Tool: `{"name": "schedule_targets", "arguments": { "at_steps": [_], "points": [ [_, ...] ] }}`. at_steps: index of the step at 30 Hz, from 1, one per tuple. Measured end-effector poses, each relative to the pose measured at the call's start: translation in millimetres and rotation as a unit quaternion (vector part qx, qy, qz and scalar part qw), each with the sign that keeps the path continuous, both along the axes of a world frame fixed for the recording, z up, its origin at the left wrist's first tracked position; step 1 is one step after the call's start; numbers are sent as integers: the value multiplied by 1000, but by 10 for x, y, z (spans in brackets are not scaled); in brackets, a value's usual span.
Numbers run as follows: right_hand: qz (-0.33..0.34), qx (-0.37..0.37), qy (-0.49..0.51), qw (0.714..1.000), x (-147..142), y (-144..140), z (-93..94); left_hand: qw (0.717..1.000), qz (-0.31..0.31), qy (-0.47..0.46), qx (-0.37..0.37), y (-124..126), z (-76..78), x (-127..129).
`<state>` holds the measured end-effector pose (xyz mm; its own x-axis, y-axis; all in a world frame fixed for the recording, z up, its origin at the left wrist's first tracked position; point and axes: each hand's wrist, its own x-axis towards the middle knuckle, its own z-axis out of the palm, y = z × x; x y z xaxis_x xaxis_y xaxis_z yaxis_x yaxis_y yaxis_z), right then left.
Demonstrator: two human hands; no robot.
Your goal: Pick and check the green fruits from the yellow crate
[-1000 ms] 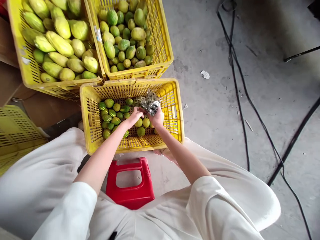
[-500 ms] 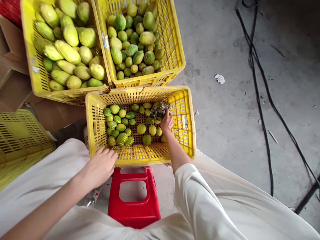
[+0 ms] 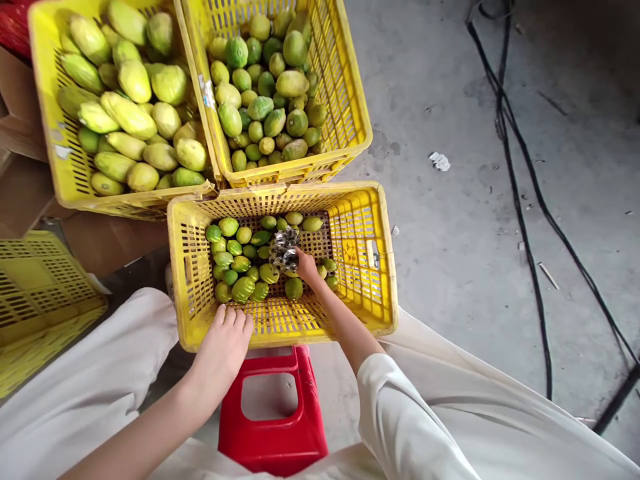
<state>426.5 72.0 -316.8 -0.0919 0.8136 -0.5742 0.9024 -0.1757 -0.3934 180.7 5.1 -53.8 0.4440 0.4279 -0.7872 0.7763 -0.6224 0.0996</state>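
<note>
Right hand (image 3: 307,265): lowered inside the near yellow crate (image 3: 381,267), grip closed around a crumpled silvery, dark-patterned wad (image 3: 284,248). The wad projects from the grip toward the crate's far wall and sits just above the fruit layer. What the wad is made of cannot be told.

Small green and yellow-green fruits (image 3: 240,263) cover the crate floor to the left of the grip and directly beneath it. A few lie just right of the grip, and one row runs along the far wall beyond the wad. To the right of the grip the crate floor is mostly bare mesh.

Left hand (image 3: 223,350): resting on the near rim of the same crate, well to the left of and nearer the person than the right-hand grip. Its fingers are laid flat over the rim, with the fingertips pointing into the crate. The hand holds nothing.

Red plastic stool (image 3: 273,437): on the floor beneath the crate's near edge, between the person's white-clothed legs.

Beyond the grip, two further yellow crates stand side by side and touch the near crate. The far right crate (image 3: 350,100) contains mid-sized green fruits (image 3: 265,87). The far left crate (image 3: 47,133) contains larger elongated yellow-green fruits (image 3: 127,113). Black cables (image 3: 520,193) run across the concrete floor (image 3: 450,220), well right of the grip.
</note>
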Motion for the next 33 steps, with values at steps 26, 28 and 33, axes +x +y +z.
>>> {"name": "schedule_targets", "arguments": {
  "at_steps": [26, 28, 33],
  "points": [
    [19, -81, -192, 978, 362, -136, 24, 996, -37, -26, 73, -288, -139, 85],
    [14, -73, -200, 977, 316, -52, -39, 996, -37, -16, 74, -309, -159, 87],
    [11, -50, -208, 977, 344, 257, -159, 995, -8, 1, 96, -379, -203, 141]
  ]
}}
